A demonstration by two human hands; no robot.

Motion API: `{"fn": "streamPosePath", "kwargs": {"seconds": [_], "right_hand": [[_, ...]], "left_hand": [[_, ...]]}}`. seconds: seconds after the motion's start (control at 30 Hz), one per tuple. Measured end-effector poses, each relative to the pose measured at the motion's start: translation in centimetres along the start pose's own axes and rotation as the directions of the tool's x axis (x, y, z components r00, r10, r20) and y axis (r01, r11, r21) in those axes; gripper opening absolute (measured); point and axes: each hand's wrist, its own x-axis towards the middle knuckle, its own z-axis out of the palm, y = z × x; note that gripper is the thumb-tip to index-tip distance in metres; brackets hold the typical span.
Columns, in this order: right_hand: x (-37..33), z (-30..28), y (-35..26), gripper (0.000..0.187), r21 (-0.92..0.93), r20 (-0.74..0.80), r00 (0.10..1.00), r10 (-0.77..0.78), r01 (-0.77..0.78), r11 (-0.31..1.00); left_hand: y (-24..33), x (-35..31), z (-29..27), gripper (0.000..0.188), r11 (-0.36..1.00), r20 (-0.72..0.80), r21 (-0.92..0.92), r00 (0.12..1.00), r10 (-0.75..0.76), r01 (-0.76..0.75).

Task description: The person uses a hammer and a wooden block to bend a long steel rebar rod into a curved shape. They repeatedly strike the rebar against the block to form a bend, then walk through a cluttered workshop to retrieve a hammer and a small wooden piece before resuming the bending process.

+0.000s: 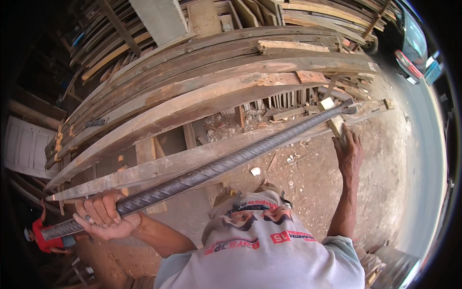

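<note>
My left hand (pixel 107 215) is wrapped round the lower-left part of a long dark pry bar (pixel 207 172) made of ribbed steel. The bar slants up to the right, ending in a forked claw by the far end of a long grey plank (pixel 159 168). Beneath the bar, near the claw, lies a short, pale wood block (pixel 336 126). My right hand (pixel 350 150) has its thumb and fingers about the block's near end. Part of the block is hidden by the bar.
Long weathered beams (pixel 192 98) lie side by side ahead, with stacked boards (pixel 332 17) behind. Rubble (pixel 226 127) and wood scraps litter the dirt. A road (pixel 423 159) with a vehicle (pixel 411 48) runs at right. Someone in a red shirt (pixel 44 236) is at far left.
</note>
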Motion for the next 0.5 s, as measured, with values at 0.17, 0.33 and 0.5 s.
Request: {"fn": "streamPosePath", "kwargs": {"seconds": [0.17,0.33,0.5], "right_hand": [[0.0,-0.1,1.4,0.055,-0.068,-0.051,0.998,-0.025,0.022,0.997],[-0.6,-0.5,2.7,0.055,-0.077,-0.005,1.0,-0.01,0.01,0.997],[0.0,-0.1,1.9,0.054,-0.016,0.013,0.997,-0.073,0.074,0.997]], "left_hand": [[-0.4,4.5,1.8,0.036,0.997,0.025,0.078,0.999,-0.033,0.031],[-0.6,3.4,1.5,0.038,0.989,0.003,0.053,0.991,-0.136,0.136],[0.8,-1.9,-3.0,0.041,0.999,-0.098,0.019,0.995,-0.032,0.034]]}}
